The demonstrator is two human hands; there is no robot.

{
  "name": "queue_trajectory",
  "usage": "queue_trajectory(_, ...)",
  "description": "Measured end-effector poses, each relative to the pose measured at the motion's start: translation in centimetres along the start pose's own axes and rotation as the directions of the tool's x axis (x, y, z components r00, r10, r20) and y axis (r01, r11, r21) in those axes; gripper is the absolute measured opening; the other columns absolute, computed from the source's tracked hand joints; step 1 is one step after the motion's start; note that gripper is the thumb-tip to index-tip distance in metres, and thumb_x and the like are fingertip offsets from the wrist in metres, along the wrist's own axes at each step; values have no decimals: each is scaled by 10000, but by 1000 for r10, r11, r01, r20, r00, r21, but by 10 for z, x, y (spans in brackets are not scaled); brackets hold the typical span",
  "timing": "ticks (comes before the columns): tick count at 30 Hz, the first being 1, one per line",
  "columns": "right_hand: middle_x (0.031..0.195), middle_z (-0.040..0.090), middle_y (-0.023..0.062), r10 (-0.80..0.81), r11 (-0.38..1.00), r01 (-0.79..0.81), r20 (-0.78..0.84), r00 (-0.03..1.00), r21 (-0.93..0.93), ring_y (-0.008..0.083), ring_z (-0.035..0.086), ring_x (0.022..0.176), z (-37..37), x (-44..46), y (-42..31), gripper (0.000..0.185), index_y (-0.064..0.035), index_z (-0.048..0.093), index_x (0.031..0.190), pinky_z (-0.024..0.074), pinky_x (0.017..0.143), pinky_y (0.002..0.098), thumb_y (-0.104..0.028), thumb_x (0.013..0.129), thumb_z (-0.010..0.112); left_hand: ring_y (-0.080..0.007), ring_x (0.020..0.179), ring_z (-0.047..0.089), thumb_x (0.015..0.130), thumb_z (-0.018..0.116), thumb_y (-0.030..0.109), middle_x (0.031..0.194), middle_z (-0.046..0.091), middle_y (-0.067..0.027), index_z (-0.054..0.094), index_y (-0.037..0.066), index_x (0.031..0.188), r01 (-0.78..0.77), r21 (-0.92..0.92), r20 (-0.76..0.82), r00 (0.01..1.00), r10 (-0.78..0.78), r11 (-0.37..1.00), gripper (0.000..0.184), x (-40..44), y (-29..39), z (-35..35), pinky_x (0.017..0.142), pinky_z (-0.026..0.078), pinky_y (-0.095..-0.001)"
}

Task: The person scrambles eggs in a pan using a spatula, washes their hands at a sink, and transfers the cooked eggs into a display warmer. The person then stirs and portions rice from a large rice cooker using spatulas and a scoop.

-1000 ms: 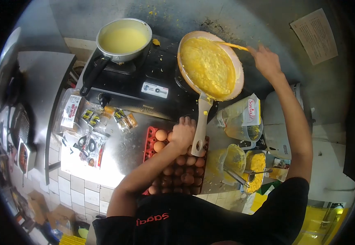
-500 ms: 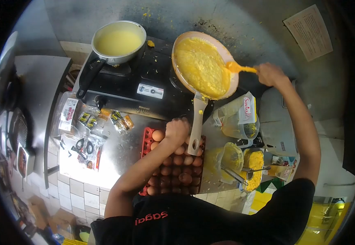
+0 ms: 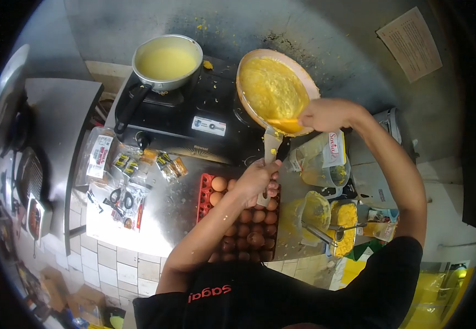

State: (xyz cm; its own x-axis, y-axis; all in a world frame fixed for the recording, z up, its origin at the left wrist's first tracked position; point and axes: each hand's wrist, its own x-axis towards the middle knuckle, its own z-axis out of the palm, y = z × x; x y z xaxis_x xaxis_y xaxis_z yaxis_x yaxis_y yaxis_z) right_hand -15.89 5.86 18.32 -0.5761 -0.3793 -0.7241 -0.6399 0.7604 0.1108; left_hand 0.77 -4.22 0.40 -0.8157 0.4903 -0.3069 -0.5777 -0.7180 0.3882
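The left hand (image 3: 257,180) has moved from beside the handle (image 3: 271,143) onto it, fingers wrapped round, above the eggs (image 3: 257,216). The right hand (image 3: 325,114), gripping an orange spatula (image 3: 283,124), has swung in to the pan's (image 3: 311,88) near edge. The pan, holding yellow egg mixture (image 3: 273,88), is over the stove (image 3: 216,107).

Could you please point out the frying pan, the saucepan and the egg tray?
Frying pan (image 3: 307,85), head view: bare inner wall, right side.
Saucepan (image 3: 176,84), head view: outer metal wall below the rim.
Egg tray (image 3: 205,192), head view: bare red left side.
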Motion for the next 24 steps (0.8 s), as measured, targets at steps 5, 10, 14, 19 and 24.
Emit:
queue_trajectory(5, 612, 526, 43, 59, 952, -28, -92, 994, 305, 126, 396, 463, -36, 22, -29, 283, -44, 657, 901, 314, 420, 331, -288, 915, 514, -78, 519, 351, 951, 541, 167, 732, 389, 0, 369, 121, 920, 19, 6, 7, 1000, -19, 1000, 181, -1, 1, 1, 408, 307, -227)
queue_trajectory(10, 580, 487, 44, 206, 793, -62, -170, 964, 606, 106, 352, 428, -50, 60, -11, 286, -20, 670, 965, 254, 389, 315, -225, 867, 498, -72, 517, 355, 957, 507, 197, 682, 398, 25, 459, 56, 1050, 9, 51, -32, 999, -8, 999, 176, -3, 1, 3, 438, 331, -233)
queue_trajectory(14, 688, 606, 158, 260, 900, -110, -317, 912, 422, 250, 539, 534, -43, 71, 33, 293, -19, 678, 978, 414, 499, 384, -214, 809, 539, -75, 511, 341, 954, 543, 166, 727, 389, -3, 384, 111, 905, 23, -43, -23, 999, -24, 999, 175, -1, -1, 3, 405, 309, -237)
queue_trajectory(19, 945, 635, 248, 130, 991, -122, -630, 766, 56, 388, 628, 913, -10, -2, 49, 261, -13, 672, 941, 488, 814, 450, -169, 786, 532, -72, 506, 341, 957, 542, 172, 723, 395, 2, 399, 110, 901, 28, -67, 7, 1000, -28, 997, 166, -2, 1, 2, 405, 309, -236)
queue_trajectory(24, 1013, 639, 240, 284, 949, -293, -709, 646, 114, 395, 606, 981, 37, 9, 106, 253, -33, 664, 1016, 476, 853, 461, -150, 860, 503, -77, 520, 332, 960, 506, 184, 682, 382, 23, 469, 53, 1105, 4, 11, -41, 999, -4, 1000, 199, -7, 4, 8, 437, 289, -235)
